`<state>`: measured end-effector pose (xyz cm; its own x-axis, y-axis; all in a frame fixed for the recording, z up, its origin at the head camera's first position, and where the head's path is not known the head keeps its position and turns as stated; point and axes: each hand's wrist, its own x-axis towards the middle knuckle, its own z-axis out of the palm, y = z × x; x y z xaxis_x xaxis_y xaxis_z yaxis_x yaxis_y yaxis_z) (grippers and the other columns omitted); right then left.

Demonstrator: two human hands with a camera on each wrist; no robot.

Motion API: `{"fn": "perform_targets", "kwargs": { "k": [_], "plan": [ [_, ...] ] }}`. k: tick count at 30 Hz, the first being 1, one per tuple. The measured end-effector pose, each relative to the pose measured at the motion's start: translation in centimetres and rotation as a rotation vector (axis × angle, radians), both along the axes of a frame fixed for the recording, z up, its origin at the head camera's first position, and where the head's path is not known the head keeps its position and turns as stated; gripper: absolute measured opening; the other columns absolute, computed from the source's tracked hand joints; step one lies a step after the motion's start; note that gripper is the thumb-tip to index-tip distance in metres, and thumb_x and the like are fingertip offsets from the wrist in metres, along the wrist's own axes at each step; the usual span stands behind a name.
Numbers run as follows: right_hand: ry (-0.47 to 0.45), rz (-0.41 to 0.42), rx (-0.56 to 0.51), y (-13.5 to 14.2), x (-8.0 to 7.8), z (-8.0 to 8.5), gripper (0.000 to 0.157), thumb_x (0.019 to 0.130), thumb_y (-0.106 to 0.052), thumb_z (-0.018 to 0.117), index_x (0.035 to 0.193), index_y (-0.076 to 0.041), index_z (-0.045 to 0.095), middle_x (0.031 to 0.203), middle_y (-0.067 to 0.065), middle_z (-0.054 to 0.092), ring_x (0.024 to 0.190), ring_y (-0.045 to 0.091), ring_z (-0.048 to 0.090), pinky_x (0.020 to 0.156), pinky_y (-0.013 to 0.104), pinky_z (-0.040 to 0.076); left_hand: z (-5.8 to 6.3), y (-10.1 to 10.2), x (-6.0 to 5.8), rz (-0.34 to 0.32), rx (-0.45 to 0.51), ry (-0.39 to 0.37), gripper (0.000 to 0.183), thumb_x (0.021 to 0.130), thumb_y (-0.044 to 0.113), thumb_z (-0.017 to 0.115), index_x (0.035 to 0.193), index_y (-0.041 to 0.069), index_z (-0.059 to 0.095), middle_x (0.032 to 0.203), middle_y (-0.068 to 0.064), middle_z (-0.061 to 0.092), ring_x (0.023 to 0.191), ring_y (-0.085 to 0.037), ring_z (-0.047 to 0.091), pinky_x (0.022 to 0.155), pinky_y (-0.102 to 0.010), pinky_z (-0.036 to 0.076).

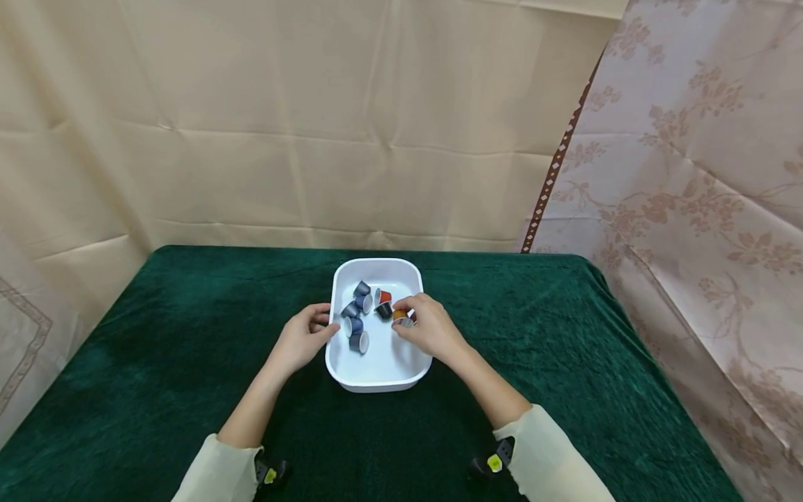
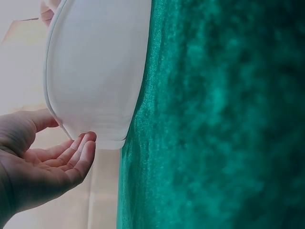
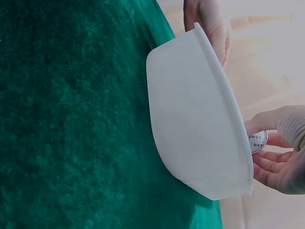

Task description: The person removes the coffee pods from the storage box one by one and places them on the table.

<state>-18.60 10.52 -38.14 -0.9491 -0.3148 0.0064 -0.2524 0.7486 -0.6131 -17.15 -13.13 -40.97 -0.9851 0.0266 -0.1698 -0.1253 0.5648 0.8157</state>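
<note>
A white plastic tub stands on the green cloth. My left hand holds its left rim, thumb over the edge and fingers against the outer wall; the left wrist view shows this hand at the tub's wall. Over the right part of the tub, my right hand pinches an orange coffee capsule between thumb and fingers. That capsule's printed lid faces the right wrist camera. Inside lie a red capsule, a black capsule and several blue and grey capsules toward the left.
The dark green cloth covers the table around the tub. Behind the table's far edge hangs a beige curtain, with a flowered curtain at the right.
</note>
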Motion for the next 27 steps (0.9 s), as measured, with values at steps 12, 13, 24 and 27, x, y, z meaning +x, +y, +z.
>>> {"fn": "perform_targets", "kwargs": {
  "k": [12,13,24,27],
  "plan": [
    [0.002,-0.012,-0.012,0.3,0.1,0.4,0.035,0.083,-0.019,0.069,0.116,-0.008,0.064,0.106,0.007,0.058,0.087,0.016,0.053,0.072,0.027,0.05,0.1,0.0,0.0,0.0,-0.003,0.002,0.049,0.092,0.025,0.058,0.136,0.008,0.043,0.122,-0.017,0.056,0.098,-0.022,0.061,0.075,-0.03,0.054],
    [0.003,-0.015,-0.016,0.4,0.1,0.5,0.035,0.083,-0.018,0.069,0.116,-0.008,0.064,0.106,0.007,0.058,0.087,0.016,0.053,0.073,0.027,0.05,0.1,0.0,0.0,0.002,-0.004,0.001,0.049,0.092,0.025,0.058,0.136,0.009,0.043,0.122,-0.016,0.056,0.097,-0.022,0.061,0.075,-0.029,0.054],
    [0.017,-0.042,-0.038,0.9,0.0,0.8,0.034,0.084,-0.018,0.069,0.116,-0.008,0.064,0.103,0.006,0.058,0.086,0.016,0.053,0.071,0.026,0.051,0.2,0.0,0.0,0.005,0.0,0.0,0.049,0.091,0.025,0.058,0.136,0.009,0.043,0.122,-0.016,0.056,0.099,-0.022,0.06,0.076,-0.03,0.054],
    [0.014,-0.048,-0.037,1.1,-0.1,0.8,0.033,0.084,-0.018,0.069,0.116,-0.009,0.064,0.104,0.006,0.058,0.086,0.016,0.053,0.071,0.026,0.051,0.2,0.1,0.1,0.004,-0.002,0.001,0.049,0.092,0.025,0.058,0.136,0.008,0.043,0.122,-0.017,0.056,0.098,-0.022,0.06,0.076,-0.03,0.054]
  ]
}}
